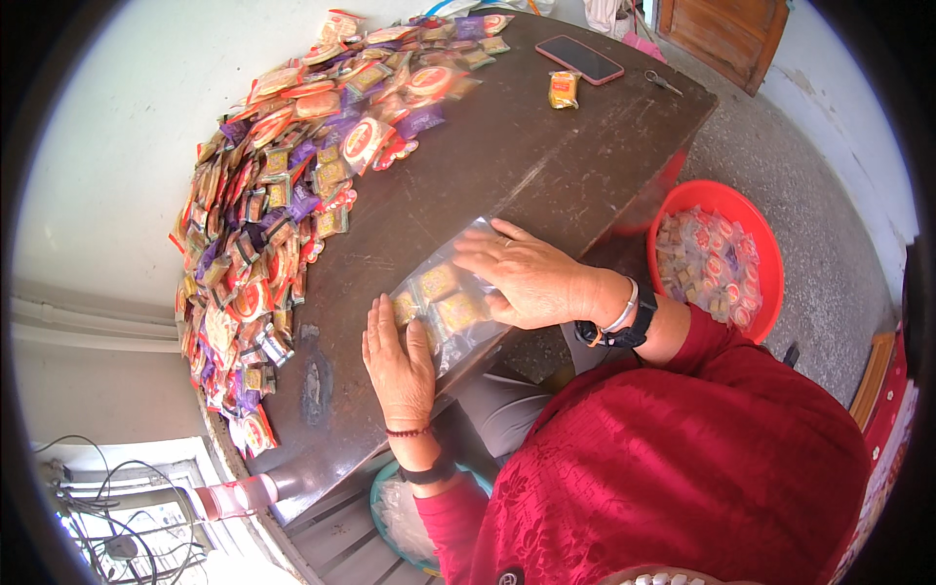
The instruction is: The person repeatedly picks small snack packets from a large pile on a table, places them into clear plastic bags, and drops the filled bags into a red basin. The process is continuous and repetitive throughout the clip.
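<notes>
A clear plastic bag (462, 333) lies flat near the table's front edge, with several square, yellowish wrapped snacks (459, 311) inside. My left hand (398, 365) rests palm down along the bag's left side, its thumb over the plastic and its fingers stretched out together. Across the upper right part of the bag, my right hand (530, 278) lies spread, fingers pointing left; its fingertips are slightly blurred. Neither hand closes around anything. The right palm and thumb cover part of the bag.
A large heap of wrapped snacks (292, 175) lines the dark wooden table's (504, 175) wall side. Farther off are a phone (580, 59), a yellow packet (564, 90) and keys (664, 82). A red basin (771, 248) of filled bags and a teal basin (380, 504) of clear plastic stand below.
</notes>
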A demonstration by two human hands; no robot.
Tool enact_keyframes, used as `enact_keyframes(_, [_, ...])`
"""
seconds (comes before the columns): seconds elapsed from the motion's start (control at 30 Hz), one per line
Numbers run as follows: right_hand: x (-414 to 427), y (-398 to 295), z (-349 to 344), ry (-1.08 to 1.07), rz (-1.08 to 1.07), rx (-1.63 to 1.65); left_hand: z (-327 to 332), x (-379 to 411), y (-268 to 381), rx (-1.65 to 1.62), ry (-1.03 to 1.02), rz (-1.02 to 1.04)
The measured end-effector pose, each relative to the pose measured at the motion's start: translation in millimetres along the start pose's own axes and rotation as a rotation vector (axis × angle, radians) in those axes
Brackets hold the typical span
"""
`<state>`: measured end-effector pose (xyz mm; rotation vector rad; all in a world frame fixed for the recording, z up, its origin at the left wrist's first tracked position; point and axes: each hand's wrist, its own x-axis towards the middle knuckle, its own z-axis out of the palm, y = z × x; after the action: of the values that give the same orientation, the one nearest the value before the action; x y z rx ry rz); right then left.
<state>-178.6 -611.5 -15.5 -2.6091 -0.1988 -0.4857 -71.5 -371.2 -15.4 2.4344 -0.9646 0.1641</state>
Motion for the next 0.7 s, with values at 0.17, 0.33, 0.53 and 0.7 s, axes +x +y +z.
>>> enact_keyframes(0.17, [-2, 5, 5, 0.043, -0.023, 0.007, -2, -1, 1, -0.053, 0.011, -0.002])
enact_keyframes(0.33, [-2, 7, 1, 0.056, -0.027, 0.056, -4, -3, 6, -0.007, 0.004, 0.034])
enact_keyframes(0.53, [-3, 2, -3, 0.069, 0.028, 0.091, -8, -3, 18, 0.108, -0.124, 0.091])
enact_keyframes(0.7, [-7, -1, 0, 0.061, 0.072, -0.046, -6, -4, 15, 0.158, -0.131, 0.077])
